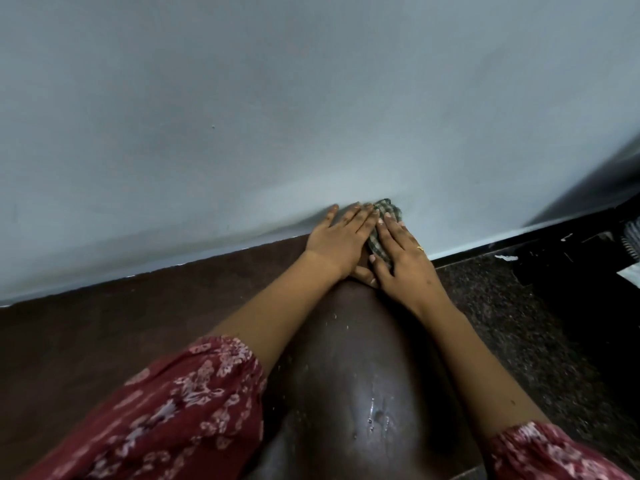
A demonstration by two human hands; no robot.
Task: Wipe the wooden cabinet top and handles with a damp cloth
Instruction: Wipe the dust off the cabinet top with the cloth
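The dark brown wooden cabinet top (363,368) runs from the bottom of the view to the wall, with wet streaks and droplets on it. A green-and-white checked cloth (382,216) lies at its far end against the wall. My left hand (341,242) presses flat on the cloth's left part, fingers stretched to the wall. My right hand (398,252) presses flat on the cloth's right part, a ring on one finger. Most of the cloth is hidden under both palms. No handles are in view.
A pale grey-blue wall (311,116) stands right behind the cabinet. A reddish-brown floor (104,323) lies to the left, a dark speckled floor (519,323) to the right. Dark objects (581,251) sit at the far right by the wall.
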